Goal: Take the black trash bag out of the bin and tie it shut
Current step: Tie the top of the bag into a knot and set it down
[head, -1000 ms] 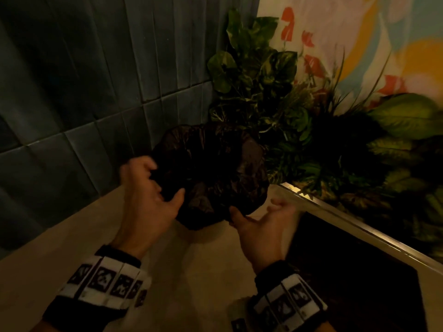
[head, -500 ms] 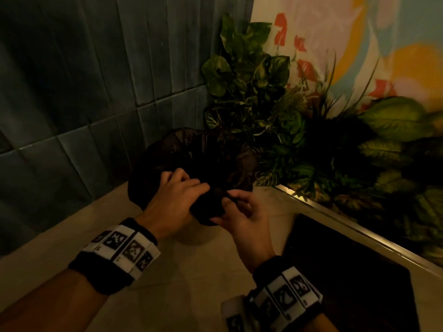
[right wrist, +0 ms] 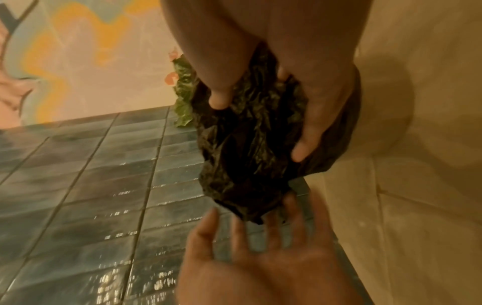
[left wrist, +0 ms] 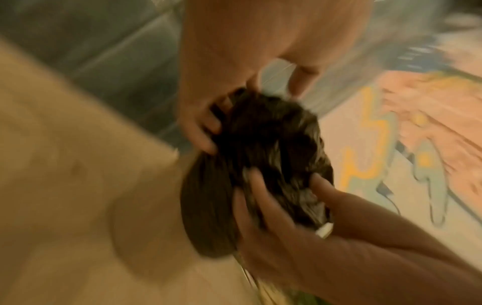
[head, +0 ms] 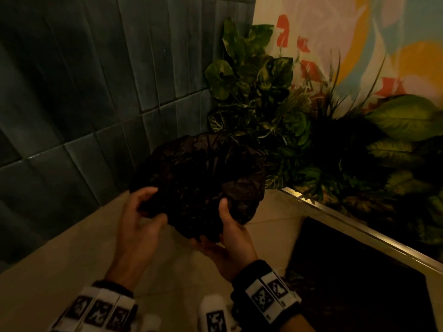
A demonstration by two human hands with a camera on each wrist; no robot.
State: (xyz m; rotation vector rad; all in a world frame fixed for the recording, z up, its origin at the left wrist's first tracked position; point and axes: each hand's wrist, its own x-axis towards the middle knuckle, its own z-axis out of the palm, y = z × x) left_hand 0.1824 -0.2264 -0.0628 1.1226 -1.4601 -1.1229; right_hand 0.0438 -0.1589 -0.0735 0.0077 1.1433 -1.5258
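Note:
The crumpled black trash bag [head: 199,178] is held low over the beige floor, between my two hands. My left hand [head: 151,204] holds its left edge, with fingers curled over the top and the thumb below. My right hand [head: 213,221] grips the near right side, thumb on top and fingers underneath. In the left wrist view the left hand [left wrist: 234,92] curls onto the bag [left wrist: 274,144], with the right hand [left wrist: 281,185] below. The right wrist view shows the right hand [right wrist: 260,128] clasping the bag [right wrist: 242,165] and the left hand [right wrist: 250,227] at its far end. A smooth dark rounded part beneath may be the bin; I cannot tell.
A dark green tiled wall [head: 84,104] rises on the left. Leafy plants [head: 263,104] crowd the corner behind the bag, in a planter with a metal edge [head: 347,219]. A dark panel [head: 347,283] lies at the lower right. Beige floor [head: 72,259] spreads to the left.
One second ago both hands hovered open beside the bag. They then met at its near edge and have now moved apart to hold its two sides.

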